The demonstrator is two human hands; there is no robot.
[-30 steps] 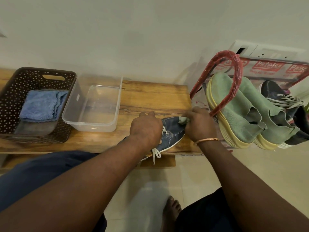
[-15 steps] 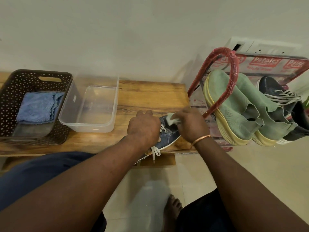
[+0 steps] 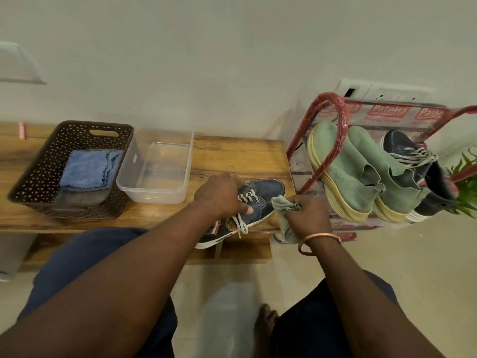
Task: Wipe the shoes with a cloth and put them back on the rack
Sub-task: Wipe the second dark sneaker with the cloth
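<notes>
Sneaker of dark blue canvas (image 3: 265, 193) is lying toe-right on wooden desk (image 3: 232, 153).
Left hand (image 3: 219, 196) is gripping its laces; right hand (image 3: 308, 217), nearer the toe, is clutching crumpled green cloth (image 3: 282, 204).

Bare arms, copper bangle (image 3: 319, 242), navy trousers (image 3: 85, 257)

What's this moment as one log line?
phase: wiping | left hand: holds blue shoe on bench | right hand: grips green cloth beside shoe

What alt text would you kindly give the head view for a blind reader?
A person's left hand holds a dark blue sneaker on a wooden bench while the right hand grips a green cloth beside it. A red shoe rack stands alongside.
</notes>
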